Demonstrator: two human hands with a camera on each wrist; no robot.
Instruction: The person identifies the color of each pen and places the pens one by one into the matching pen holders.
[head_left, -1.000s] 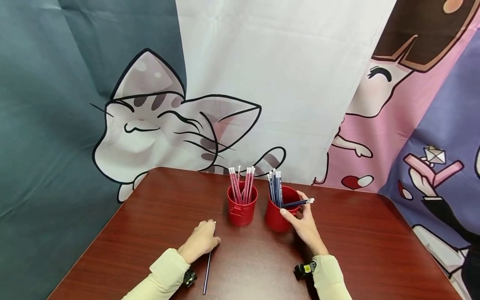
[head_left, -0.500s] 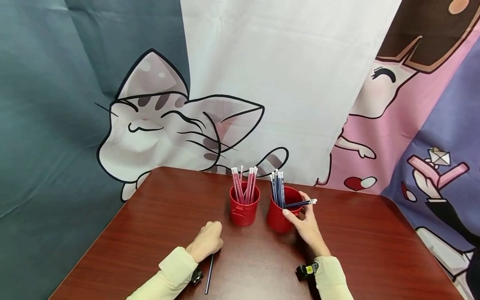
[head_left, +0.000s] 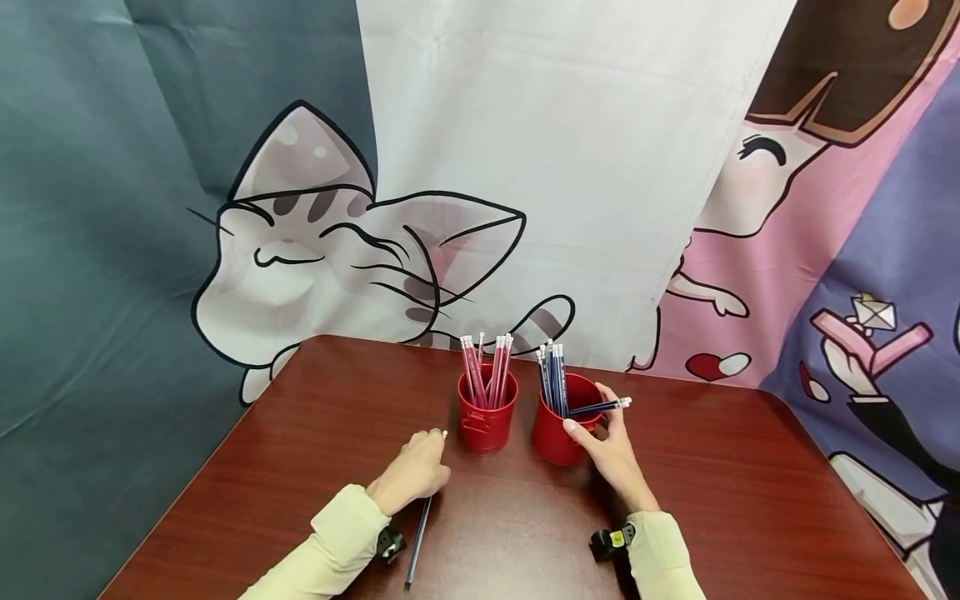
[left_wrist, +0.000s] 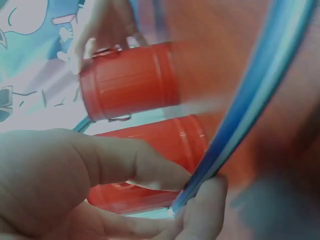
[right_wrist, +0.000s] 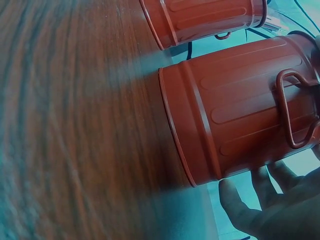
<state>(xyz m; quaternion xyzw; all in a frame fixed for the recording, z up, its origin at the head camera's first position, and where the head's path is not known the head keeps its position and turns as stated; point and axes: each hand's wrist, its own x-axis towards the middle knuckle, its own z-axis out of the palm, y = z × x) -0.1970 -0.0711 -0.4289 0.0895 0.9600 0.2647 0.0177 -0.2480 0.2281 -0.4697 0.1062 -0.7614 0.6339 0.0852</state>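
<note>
My left hand (head_left: 416, 468) pinches a dark blue pencil (head_left: 420, 537) near its white eraser end, just above the table. In the left wrist view the pencil (left_wrist: 250, 92) runs up and right from between thumb and fingers. My right hand (head_left: 611, 446) holds the right-hand red bucket (head_left: 557, 437), thumb at the front of the rim and fingers along the far right side. Several dark blue pencils (head_left: 553, 379) stand in that bucket, while a few lean out over its right rim. The right wrist view shows this bucket's handle (right_wrist: 287, 110) close to the fingers.
Left of the held bucket stands a second red bucket (head_left: 483, 429) with several pink pencils (head_left: 487, 375). Both are on a brown wooden table (head_left: 315, 417). Behind it hangs a cloth backdrop (head_left: 570, 167) with cartoon figures.
My left hand has shifted slightly right and lifted the pencil, whose eraser end now shows past the fingers. The right hand and both buckets have stayed in place.
</note>
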